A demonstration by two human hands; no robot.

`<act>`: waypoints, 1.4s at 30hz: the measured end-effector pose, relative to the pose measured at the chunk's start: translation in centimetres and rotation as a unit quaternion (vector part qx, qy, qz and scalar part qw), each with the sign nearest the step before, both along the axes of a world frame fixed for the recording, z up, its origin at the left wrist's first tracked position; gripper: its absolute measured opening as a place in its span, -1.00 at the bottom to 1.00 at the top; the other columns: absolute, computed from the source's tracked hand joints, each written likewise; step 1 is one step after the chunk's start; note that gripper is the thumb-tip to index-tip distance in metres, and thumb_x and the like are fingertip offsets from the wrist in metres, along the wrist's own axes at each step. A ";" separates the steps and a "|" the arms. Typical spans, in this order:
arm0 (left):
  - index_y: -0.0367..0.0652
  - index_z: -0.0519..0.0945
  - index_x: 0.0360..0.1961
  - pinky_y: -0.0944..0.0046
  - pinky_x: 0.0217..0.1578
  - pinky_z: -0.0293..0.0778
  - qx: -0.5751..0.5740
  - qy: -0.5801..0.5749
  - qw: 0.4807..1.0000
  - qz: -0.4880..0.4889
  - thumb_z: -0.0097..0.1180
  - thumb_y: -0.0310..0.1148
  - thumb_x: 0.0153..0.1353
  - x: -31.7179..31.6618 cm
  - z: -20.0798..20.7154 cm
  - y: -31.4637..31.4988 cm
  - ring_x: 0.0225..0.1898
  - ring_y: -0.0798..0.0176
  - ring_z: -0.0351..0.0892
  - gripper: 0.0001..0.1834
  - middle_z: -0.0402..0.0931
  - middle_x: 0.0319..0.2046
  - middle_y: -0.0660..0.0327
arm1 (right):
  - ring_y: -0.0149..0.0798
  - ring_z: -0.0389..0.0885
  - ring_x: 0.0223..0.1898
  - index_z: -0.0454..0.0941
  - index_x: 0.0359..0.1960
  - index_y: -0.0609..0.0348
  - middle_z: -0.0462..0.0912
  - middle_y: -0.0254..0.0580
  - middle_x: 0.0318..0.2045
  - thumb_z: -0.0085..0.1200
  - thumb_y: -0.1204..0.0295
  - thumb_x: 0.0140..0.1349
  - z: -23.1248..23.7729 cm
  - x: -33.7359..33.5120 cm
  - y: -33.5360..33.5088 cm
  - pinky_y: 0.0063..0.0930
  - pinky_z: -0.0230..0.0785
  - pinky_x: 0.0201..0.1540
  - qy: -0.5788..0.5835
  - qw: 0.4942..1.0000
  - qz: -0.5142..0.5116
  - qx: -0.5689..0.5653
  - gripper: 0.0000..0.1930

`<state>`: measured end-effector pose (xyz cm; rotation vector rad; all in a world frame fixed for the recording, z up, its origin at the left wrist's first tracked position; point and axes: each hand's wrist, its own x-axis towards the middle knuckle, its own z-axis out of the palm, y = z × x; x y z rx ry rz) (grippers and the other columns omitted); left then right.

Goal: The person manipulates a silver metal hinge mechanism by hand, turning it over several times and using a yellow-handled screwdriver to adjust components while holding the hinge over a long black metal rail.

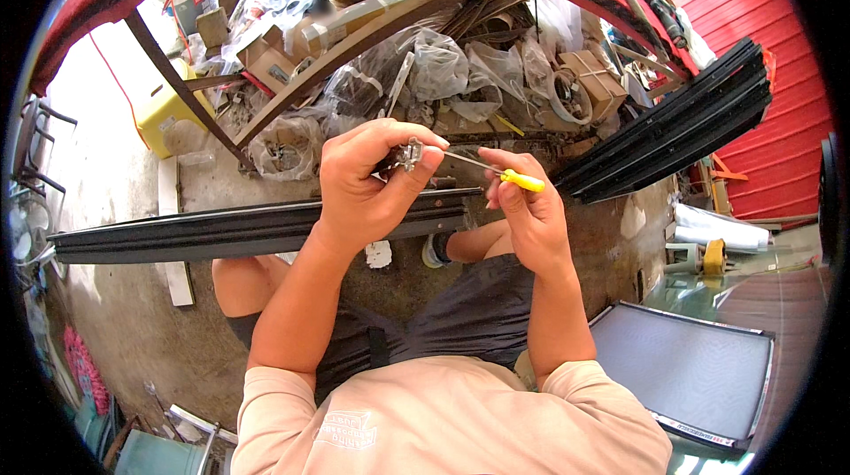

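Note:
My left hand (367, 176) is closed around a small metal fitting (410, 154), gripped between thumb and fingers; most of it is hidden in the palm. In my right hand (529, 214) is a screwdriver (522, 180) with a yellow handle, held by the fingertips. Its thin shaft points left toward the fitting; whether the tip touches it I cannot tell. Below both hands a long black metal profile (204, 231) lies across in front of my knees, its right end under the right hand.
A stack of black profiles (673, 125) leans at the right. Beyond the brown metal frame (354, 54) lie plastic bags (440, 65) and cardboard boxes (591, 85). A yellow stool (170, 112) stands far left. A framed mesh screen (686, 369) lies at the lower right.

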<state>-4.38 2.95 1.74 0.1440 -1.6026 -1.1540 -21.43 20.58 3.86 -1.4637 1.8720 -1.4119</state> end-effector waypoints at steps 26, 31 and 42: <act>-0.29 0.74 -0.18 0.47 -0.38 0.32 0.075 -0.024 0.997 -0.016 0.33 -0.37 0.43 0.3 0.2 0.0 -0.42 0.56 0.43 -0.84 0.60 -0.45 0.37 | -0.43 0.49 -0.33 0.34 0.46 0.49 0.67 -0.14 -0.21 -0.46 -0.31 0.61 1.0 0.5 0.2 -0.53 0.43 -0.22 -0.270 0.961 0.051 0.015 -0.05; -0.28 0.74 -0.18 0.47 -0.40 0.28 0.082 -0.023 0.996 -0.014 0.32 -0.38 0.44 0.1 0.1 0.1 -0.44 0.58 0.40 -0.85 0.57 -0.47 0.40 | -0.43 0.49 -0.33 0.35 0.45 0.48 0.67 -0.14 -0.20 -0.45 -0.26 0.63 1.1 0.5 0.1 -0.53 0.42 -0.20 -0.269 0.962 0.044 0.020 -0.09; -0.27 0.75 -0.17 0.47 -0.45 0.23 0.094 -0.037 0.995 -0.024 0.31 -0.39 0.44 0.2 0.2 0.2 -0.47 0.59 0.36 -0.86 0.54 -0.50 0.42 | -0.44 0.49 -0.33 0.36 0.45 0.47 0.67 -0.14 -0.20 -0.33 -0.17 0.65 1.1 0.3 0.1 -0.53 0.44 -0.21 -0.268 0.962 0.047 0.006 -0.18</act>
